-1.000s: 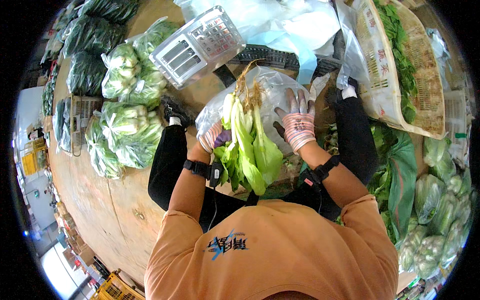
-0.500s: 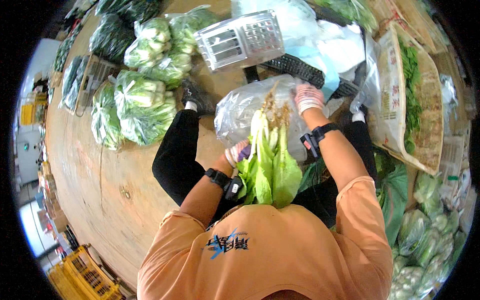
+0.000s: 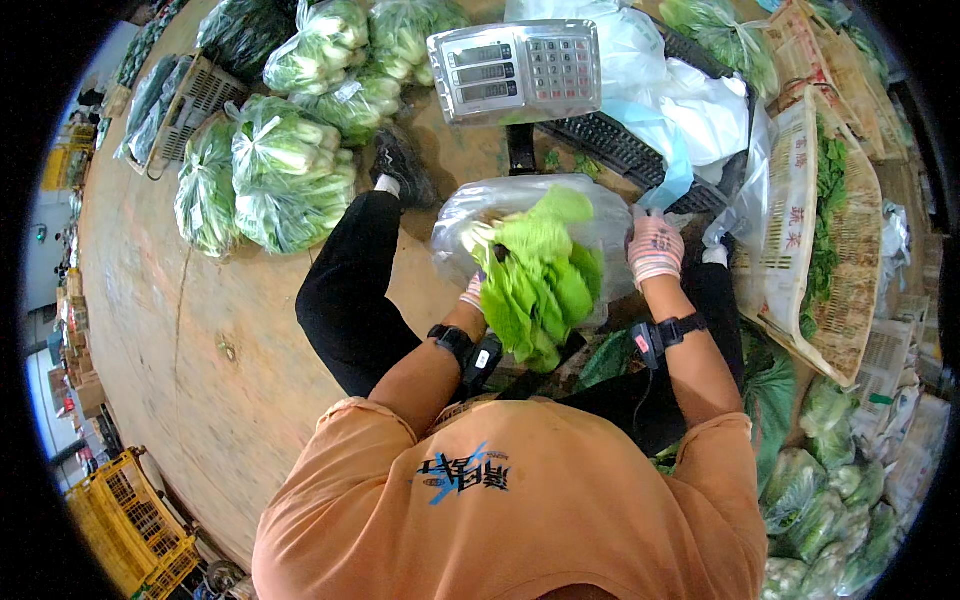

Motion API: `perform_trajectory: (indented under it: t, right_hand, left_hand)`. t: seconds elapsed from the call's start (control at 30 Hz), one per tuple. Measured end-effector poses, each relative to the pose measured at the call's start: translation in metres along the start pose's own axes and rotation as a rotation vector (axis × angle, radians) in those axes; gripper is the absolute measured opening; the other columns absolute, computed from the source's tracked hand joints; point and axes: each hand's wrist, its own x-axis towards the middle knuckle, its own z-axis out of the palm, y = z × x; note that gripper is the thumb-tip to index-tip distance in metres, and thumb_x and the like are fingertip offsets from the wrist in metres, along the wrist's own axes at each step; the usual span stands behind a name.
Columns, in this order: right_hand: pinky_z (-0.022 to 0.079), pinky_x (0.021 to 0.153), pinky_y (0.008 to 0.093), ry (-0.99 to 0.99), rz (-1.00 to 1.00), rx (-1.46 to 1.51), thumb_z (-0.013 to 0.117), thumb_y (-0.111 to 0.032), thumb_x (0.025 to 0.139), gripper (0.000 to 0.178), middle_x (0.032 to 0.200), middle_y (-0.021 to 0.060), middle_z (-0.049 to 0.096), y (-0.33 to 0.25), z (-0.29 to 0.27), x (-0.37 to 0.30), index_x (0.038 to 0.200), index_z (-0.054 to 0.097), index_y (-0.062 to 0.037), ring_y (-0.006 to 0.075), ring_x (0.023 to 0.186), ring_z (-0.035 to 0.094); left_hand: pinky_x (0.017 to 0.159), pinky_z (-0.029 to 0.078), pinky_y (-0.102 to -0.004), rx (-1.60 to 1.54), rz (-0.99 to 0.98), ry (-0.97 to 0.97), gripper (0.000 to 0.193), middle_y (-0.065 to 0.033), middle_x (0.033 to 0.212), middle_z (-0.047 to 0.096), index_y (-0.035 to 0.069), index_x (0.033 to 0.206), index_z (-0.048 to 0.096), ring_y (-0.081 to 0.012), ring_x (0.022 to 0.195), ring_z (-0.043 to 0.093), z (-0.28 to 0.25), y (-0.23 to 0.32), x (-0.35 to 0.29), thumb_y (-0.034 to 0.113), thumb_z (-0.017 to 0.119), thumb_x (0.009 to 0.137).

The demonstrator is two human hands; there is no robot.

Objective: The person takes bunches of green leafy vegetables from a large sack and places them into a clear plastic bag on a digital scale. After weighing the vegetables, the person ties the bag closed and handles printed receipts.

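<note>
Now bagging: a bunch of leafy greens [image 3: 535,275] goes into a clear plastic bag [image 3: 500,200].
The left hand [image 3: 474,292] has its grip clenched on the bunch from below, while the right hand [image 3: 655,248] grasps the bag's edge, holding it open in front of the scale [image 3: 515,70]. Next, I judge, the greens need pushing fully inside and the left grip letting go. A second ago the bunch stood roots-up beside the bag; now its leaves sit across the mouth.

Worn wooden floor [image 3: 200,330]; yellow crates [image 3: 130,525] at left edge, woven baskets [image 3: 800,200] right; bright daylight
</note>
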Motion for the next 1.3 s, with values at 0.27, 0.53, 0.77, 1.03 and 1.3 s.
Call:
perform_trajectory:
  t: [0.27, 0.53, 0.77, 1.03, 1.3]
  right_hand:
    - [0.042, 0.078, 0.0265, -0.228, 0.197, 1.012, 0.045, -0.019, 0.086, 0.027, 0.100, 0.0063, 0.058, 0.030, 0.068, -0.028, 0.104, 0.055, -0.0017, 0.0147, 0.086, 0.053]
    - [0.042, 0.080, 0.0319, -0.299, 0.125, 0.703, 0.059, -0.028, 0.078, 0.042, 0.101, 0.0205, 0.057, 0.011, 0.031, -0.029, 0.111, 0.051, -0.0034, 0.0244, 0.092, 0.055]
    - [0.043, 0.085, 0.0324, -0.455, 0.564, 0.467, 0.053, -0.029, 0.081, 0.049, 0.118, 0.0165, 0.050, 0.033, 0.038, -0.036, 0.123, 0.039, -0.0084, 0.0320, 0.104, 0.051]
    - [0.043, 0.077, 0.0348, -0.120, 0.870, 2.032, 0.046, -0.031, 0.085, 0.031, 0.105, 0.0092, 0.055, 0.015, 0.073, -0.049, 0.109, 0.048, -0.0102, 0.0219, 0.094, 0.053]
    - [0.038, 0.089, 0.0394, -0.102, 0.743, 0.676, 0.063, -0.042, 0.072, 0.076, 0.119, 0.0192, 0.042, -0.022, 0.028, -0.020, 0.131, 0.024, -0.0172, 0.0302, 0.109, 0.044]
  left_hand:
    - [0.078, 0.043, -0.0379, 0.571, -0.040, 0.930, 0.060, -0.0138, 0.108, 0.056, 0.006, 0.111, 0.054, -0.0292, 0.090, 0.053, 0.010, 0.024, 0.078, 0.054, 0.050, 0.076]
    - [0.094, 0.033, -0.0374, 0.050, 0.150, 0.310, 0.048, -0.0068, 0.117, 0.052, 0.013, 0.115, 0.052, -0.0258, 0.106, 0.047, 0.003, 0.051, 0.110, 0.046, 0.045, 0.081]
    - [0.077, 0.040, -0.0356, 0.692, 0.290, 0.633, 0.062, -0.0131, 0.110, 0.053, 0.013, 0.115, 0.048, -0.0231, 0.101, 0.047, 0.042, 0.061, -0.021, 0.047, 0.066, 0.067]
    - [0.087, 0.040, -0.0377, 1.615, 0.553, 0.880, 0.083, -0.0213, 0.112, 0.052, 0.014, 0.132, 0.025, -0.0338, 0.102, 0.051, 0.063, 0.081, -0.024, 0.040, 0.068, 0.066]
    - [0.079, 0.043, -0.0379, 1.670, 0.679, 0.832, 0.036, -0.0218, 0.099, 0.057, 0.008, 0.103, 0.058, -0.0375, 0.092, 0.053, 0.063, 0.100, 0.003, 0.035, 0.052, 0.078]
